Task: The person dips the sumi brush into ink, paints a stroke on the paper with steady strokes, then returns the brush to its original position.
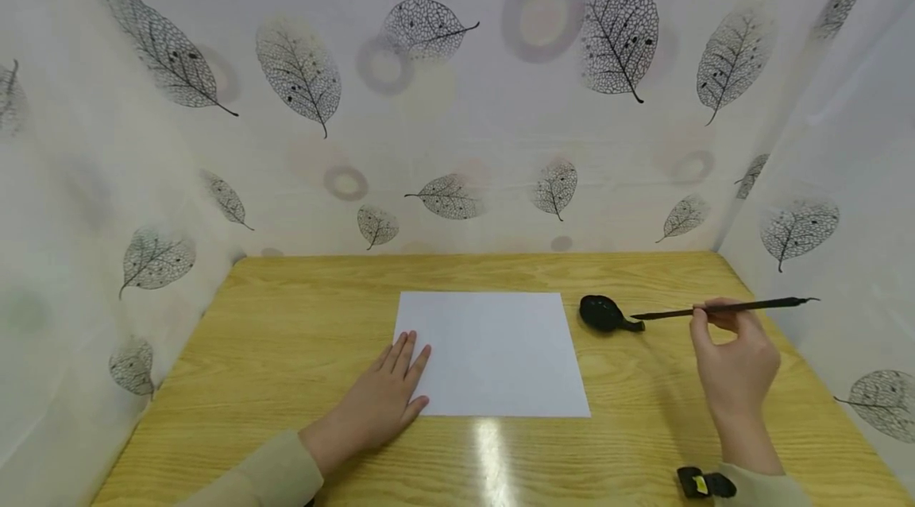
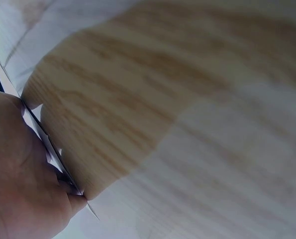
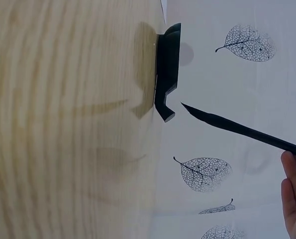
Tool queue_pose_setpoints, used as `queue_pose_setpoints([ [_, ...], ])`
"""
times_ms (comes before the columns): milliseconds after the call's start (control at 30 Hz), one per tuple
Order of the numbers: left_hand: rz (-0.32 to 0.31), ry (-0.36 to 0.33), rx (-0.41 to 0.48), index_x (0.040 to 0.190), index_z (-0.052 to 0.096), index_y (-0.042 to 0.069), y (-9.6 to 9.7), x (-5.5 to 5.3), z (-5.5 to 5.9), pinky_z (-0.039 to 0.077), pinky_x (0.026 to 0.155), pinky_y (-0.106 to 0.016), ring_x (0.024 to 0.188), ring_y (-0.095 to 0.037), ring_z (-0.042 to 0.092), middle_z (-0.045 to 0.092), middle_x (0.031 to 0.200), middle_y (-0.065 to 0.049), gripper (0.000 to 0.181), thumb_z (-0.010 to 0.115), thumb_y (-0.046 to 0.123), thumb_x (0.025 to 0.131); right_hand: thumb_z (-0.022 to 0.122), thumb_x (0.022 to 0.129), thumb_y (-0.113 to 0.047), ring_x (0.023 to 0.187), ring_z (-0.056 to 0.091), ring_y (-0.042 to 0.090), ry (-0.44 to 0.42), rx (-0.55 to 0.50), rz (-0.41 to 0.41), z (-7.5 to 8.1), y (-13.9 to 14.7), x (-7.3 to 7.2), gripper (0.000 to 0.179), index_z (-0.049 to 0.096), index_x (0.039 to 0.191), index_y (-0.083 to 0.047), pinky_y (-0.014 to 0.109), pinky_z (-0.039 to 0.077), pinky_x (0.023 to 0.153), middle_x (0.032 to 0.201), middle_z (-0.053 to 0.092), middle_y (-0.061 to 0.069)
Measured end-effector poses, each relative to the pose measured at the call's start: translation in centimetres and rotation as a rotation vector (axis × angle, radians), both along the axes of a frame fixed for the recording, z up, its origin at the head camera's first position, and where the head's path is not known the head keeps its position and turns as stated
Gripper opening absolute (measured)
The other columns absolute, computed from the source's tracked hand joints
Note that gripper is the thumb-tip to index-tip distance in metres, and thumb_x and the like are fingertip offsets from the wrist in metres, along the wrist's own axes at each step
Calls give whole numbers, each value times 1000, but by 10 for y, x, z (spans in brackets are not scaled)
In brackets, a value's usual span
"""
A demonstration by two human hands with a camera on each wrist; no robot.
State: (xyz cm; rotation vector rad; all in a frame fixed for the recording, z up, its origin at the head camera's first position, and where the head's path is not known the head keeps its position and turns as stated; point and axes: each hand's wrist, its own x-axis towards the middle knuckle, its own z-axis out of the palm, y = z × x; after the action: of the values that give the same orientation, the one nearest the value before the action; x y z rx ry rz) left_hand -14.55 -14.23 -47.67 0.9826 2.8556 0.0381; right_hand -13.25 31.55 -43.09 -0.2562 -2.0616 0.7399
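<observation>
A blank white sheet of paper point(image 1: 500, 356) lies flat on the wooden table. My left hand point(image 1: 379, 400) rests on its left edge with the fingers spread and straight. In the left wrist view the same hand point(image 2: 28, 174) is at the left, on the paper's edge. My right hand point(image 1: 736, 364) pinches a dark brush point(image 1: 758, 305) between thumb and fingers, above the table and nearly level. To the paper's right sits a small black ink dish point(image 1: 600, 314) with a short handle. The right wrist view shows the dark brush tip point(image 3: 192, 110) apart from the dish's handle point(image 3: 162, 107).
The wood-grain table point(image 1: 307, 316) is enclosed at the back and both sides by a pale curtain point(image 1: 457, 133) printed with leaves. A black strap with a yellow mark point(image 1: 700, 483) is at my right wrist.
</observation>
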Motion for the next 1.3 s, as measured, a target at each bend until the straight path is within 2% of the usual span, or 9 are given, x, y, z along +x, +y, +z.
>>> queue_pose_setpoints([
  [33,0,1,-1,164,32,-2,0,0,1,31,130,-55,161,-47,25,24,171,-33,70,48,41,112,72,95,1,84,38,-38,5,-3,-6,1,1,0,14,73,106,9,0,28,78,92,75,20],
  [100,-1,1,-4,164,32,-3,1,0,2,32,130,-55,161,-47,25,24,171,-34,70,48,41,112,72,95,1,84,40,-37,18,-15,-5,3,1,0,14,73,106,9,0,29,80,88,74,3],
  [233,-6,8,-8,164,33,-4,1,-1,3,32,129,-55,161,-47,26,25,170,-34,70,48,40,112,73,94,0,83,45,-35,46,-56,16,7,0,-2,14,73,105,9,0,33,83,93,55,-38],
  [300,-11,15,-10,163,33,-5,1,-1,4,33,129,-55,160,-47,27,26,170,-34,70,48,40,112,73,93,0,82,47,-33,61,-82,27,10,-2,-4,14,74,104,8,1,35,85,93,52,-44],
  [467,-11,31,-16,162,33,-7,1,-2,3,33,129,-55,160,-47,28,27,170,-34,71,49,41,111,74,93,0,82,54,-26,80,-152,86,17,-17,-10,13,75,104,8,4,40,85,93,59,-35],
  [733,-2,27,-19,163,33,-6,0,-1,1,33,129,-55,160,-47,27,27,170,-33,72,49,42,111,73,95,1,84,58,-22,109,-197,181,24,-43,-23,13,74,105,10,6,45,87,93,62,-32],
  [1033,-1,13,-17,162,34,-6,1,1,3,33,129,-54,160,-47,28,27,170,-33,71,49,41,111,73,94,6,84,62,-17,126,-248,269,25,-73,-32,11,72,103,11,6,50,84,93,63,-36],
  [1167,-1,21,-14,162,34,-5,1,1,1,33,129,-54,160,-47,28,28,170,-33,71,49,41,111,74,93,7,85,64,-15,131,-268,308,27,-88,-34,10,72,102,11,6,51,84,94,68,-23],
  [1300,0,21,-8,162,35,-5,1,0,0,33,129,-54,160,-47,29,28,170,-33,71,50,41,111,75,92,9,86,64,-14,141,-265,356,27,-100,-35,10,73,101,11,6,51,85,93,76,6],
])
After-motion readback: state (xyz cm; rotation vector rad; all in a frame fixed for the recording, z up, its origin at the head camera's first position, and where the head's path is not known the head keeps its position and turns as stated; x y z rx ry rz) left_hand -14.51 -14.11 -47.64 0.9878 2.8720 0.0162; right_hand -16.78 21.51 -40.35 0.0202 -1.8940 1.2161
